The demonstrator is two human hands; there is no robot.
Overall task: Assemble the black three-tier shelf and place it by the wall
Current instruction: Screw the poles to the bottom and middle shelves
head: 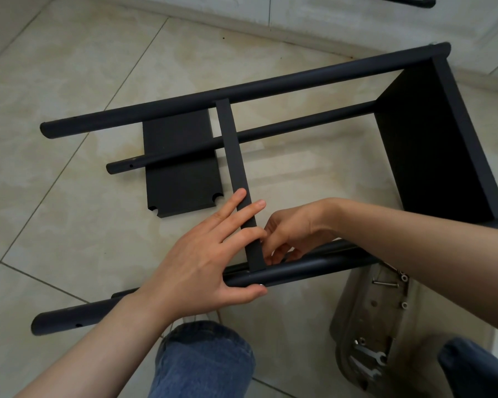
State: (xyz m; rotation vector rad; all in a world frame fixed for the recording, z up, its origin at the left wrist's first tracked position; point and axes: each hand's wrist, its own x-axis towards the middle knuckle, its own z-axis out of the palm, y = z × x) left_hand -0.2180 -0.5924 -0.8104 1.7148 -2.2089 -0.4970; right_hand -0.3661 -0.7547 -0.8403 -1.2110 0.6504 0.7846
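Note:
The black shelf frame lies on its side on the tiled floor. One shelf board [431,145] is fixed at the right end between the tubes. A second board [235,156] stands on edge between the far tube [242,90] and the near tube [299,270]. My left hand [207,259] grips the near tube with its thumb beneath and fingers spread over that board's edge. My right hand [293,234] pinches at the joint of board and tube; whatever it holds is hidden. A third board [181,165] lies flat on the floor under the thin rear tube [213,145].
A grey plastic bag [368,320] at my right knee holds bolts [385,282], nuts and two small wrenches [368,359]. My jeans-clad knees sit at the bottom edge. A white skirting and wall run along the top, with a black part [403,0] resting there.

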